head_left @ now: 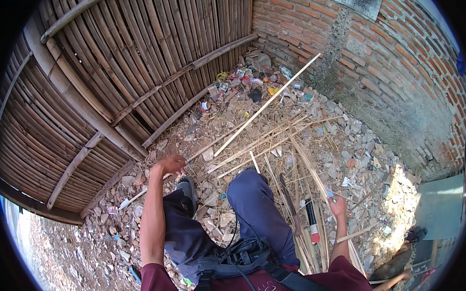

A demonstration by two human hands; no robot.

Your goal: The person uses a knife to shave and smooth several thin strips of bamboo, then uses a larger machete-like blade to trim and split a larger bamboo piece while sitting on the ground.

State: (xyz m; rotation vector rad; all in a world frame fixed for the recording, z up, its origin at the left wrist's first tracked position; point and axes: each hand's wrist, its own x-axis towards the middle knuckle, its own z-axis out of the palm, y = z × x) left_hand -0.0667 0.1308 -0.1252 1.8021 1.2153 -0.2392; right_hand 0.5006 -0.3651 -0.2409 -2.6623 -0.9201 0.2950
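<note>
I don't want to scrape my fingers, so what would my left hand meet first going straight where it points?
Your left hand would probably meet the thin bamboo strip right by its fingertips, though depth is unclear; they may already touch. Beyond lies stony rubble.

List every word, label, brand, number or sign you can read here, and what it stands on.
Maroon shirt: pale lettering, partly covered; I won't copy it out.
Litter in the corner: any print is too small to read.
Grey panel: no readable marking.
</note>
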